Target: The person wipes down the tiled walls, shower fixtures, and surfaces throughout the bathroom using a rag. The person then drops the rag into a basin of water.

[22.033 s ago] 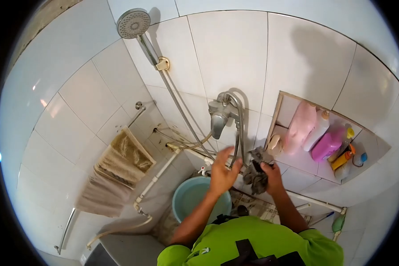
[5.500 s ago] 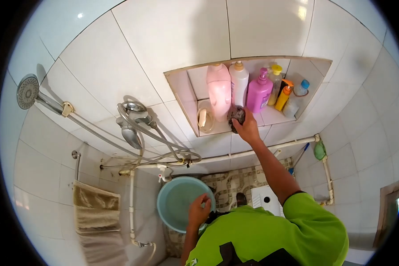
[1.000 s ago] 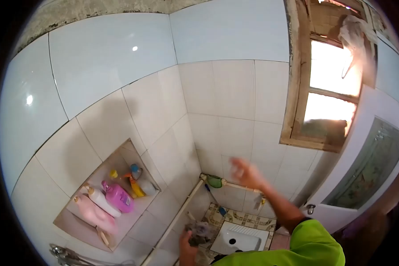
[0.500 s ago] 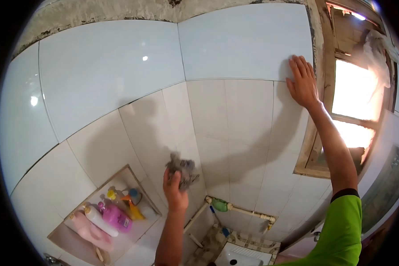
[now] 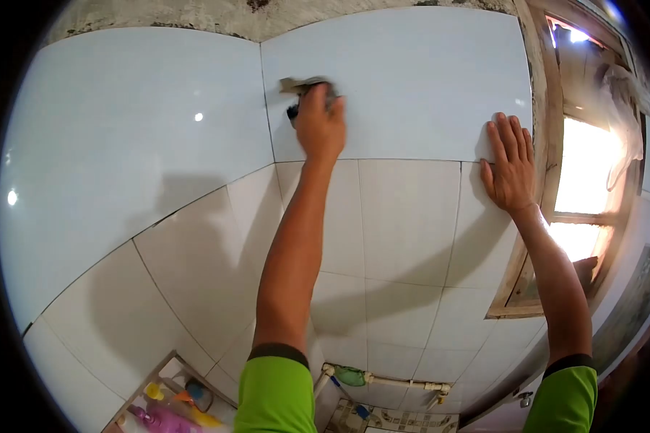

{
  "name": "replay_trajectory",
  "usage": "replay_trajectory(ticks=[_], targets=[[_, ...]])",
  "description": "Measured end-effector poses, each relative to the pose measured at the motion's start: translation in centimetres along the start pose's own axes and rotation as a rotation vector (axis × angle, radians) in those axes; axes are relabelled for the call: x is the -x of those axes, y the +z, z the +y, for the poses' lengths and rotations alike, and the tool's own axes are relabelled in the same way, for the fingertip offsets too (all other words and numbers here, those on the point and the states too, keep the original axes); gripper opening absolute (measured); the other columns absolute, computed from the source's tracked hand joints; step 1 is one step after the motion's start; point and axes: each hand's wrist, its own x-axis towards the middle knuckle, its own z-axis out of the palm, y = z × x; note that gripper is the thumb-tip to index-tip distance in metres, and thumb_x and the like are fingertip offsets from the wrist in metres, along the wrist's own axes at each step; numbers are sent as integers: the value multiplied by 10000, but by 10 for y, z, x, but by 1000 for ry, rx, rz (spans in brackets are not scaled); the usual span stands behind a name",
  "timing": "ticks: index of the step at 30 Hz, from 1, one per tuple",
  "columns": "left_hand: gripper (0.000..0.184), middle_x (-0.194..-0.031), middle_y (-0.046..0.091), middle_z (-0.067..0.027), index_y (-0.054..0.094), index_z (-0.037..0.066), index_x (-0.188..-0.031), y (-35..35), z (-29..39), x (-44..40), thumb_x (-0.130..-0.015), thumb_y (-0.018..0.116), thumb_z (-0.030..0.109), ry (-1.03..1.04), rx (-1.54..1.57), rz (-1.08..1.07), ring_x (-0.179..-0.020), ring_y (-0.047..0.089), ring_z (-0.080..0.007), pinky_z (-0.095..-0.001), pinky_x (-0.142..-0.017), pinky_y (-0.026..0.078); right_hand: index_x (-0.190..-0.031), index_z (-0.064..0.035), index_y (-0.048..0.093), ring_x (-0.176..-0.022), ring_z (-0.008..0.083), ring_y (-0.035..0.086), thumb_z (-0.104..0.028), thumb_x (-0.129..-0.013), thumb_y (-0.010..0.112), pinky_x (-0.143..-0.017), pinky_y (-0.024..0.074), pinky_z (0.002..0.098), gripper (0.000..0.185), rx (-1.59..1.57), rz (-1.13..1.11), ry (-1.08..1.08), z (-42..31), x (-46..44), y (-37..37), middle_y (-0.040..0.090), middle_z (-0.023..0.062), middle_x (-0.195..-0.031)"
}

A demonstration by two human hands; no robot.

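Observation:
My left hand [image 5: 321, 126] grips a crumpled grey-brown cloth [image 5: 330, 89] against the upper pale blue wall tile [image 5: 412, 79], just right of the room corner. The cloth is slightly blurred, with a dark part showing at its lower left. Farther right, my right hand [image 5: 511, 160] lies flat with its fingers spread, across the seam between the blue tile and the white tiles [image 5: 408, 224] below, beside the wooden window frame [image 5: 547, 108]. It holds nothing.
A wall niche [image 5: 167, 364] with several bottles is at the lower left. White pipes [image 5: 397, 381] with a green object [image 5: 349, 375] run low along the wall. A plastic bag [image 5: 620, 123] hangs at the bright window. A door handle [image 5: 525, 399] shows at lower right.
My left hand has risen with the cloth from in front of the white tiles to the upper blue tile. My right hand stays flat on the wall near the window. The view has shifted slightly.

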Motion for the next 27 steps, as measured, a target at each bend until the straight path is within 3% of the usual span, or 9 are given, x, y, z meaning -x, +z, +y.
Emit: replay_trajectory(ticks=[1,3,7,10,13,15,16,20,27], targets=[[357,-1300,627,-129,632,80,-1210,25,-4,-6,-876,705,181,205,-199,131,-1189,565,-415,-504,-967,463,-1541,-62,335,-1499,370,252,-250,-928,568,-1217,217,530,682,-2,24,-10,1,0,1,294,155,-1615],[331,-1292,655,-101,676,69,-1157,36,38,3,-861,723,211,307,-228,89,-1197,576,-388,-494,-991,467,-1542,-66,335,-1498,369,254,-251,-929,567,-1217,219,530,681,-13,33,-23,2,2,2,294,152,-1616],[371,-1250,660,-49,646,127,-1234,28,74,69,-879,705,217,604,-174,-286,-1158,565,-346,-517,-1010,411,-1547,-76,332,-1498,357,261,-259,-932,570,-1219,227,519,684,7,25,-18,2,0,2,291,142,-1620],[391,-1256,643,-88,644,95,-1266,12,41,72,-901,681,228,650,-305,-321,-1217,544,-361,-509,-1024,405,-1544,-79,338,-1499,350,263,-267,-931,576,-1222,229,510,684,8,20,-3,3,1,-1,291,134,-1621],[371,-1020,689,-122,636,95,-1245,-2,17,21,-897,688,212,379,-316,-350,-941,604,-364,-501,-822,467,-1537,-80,348,-1501,340,260,-275,-930,582,-1228,225,503,679,-17,16,12,5,3,-1,290,122,-1623],[388,-1215,663,-165,640,44,-1244,4,-16,-14,-890,696,191,387,-308,-37,-1069,603,-385,-483,-905,485,-1540,-80,344,-1501,336,264,-272,-928,582,-1227,227,503,684,-32,26,11,6,3,1,287,117,-1625],[408,-1264,646,-163,647,39,-1238,3,-15,-29,-875,717,210,378,-330,-13,-1118,588,-387,-477,-945,477,-1530,-78,364,-1497,336,272,-266,-924,587,-1224,230,504,673,-49,44,9,6,3,1,301,118,-1618],[483,-1337,617,-149,667,41,-1213,12,4,-23,-816,791,286,205,-401,10,-1224,536,-384,-461,-1030,449,-1516,-78,390,-1492,335,283,-264,-915,598,-1221,233,504,663,-89,79,6,5,4,2,328,120,-1604],[483,-1387,583,-137,669,47,-1193,13,-1,-32,-789,799,279,68,-282,-15,-1289,488,-372,-473,-1067,421,-1512,-80,402,-1480,336,305,-252,-906,607,-1218,230,509,663,-82,67,18,3,1,1,357,127,-1585]])
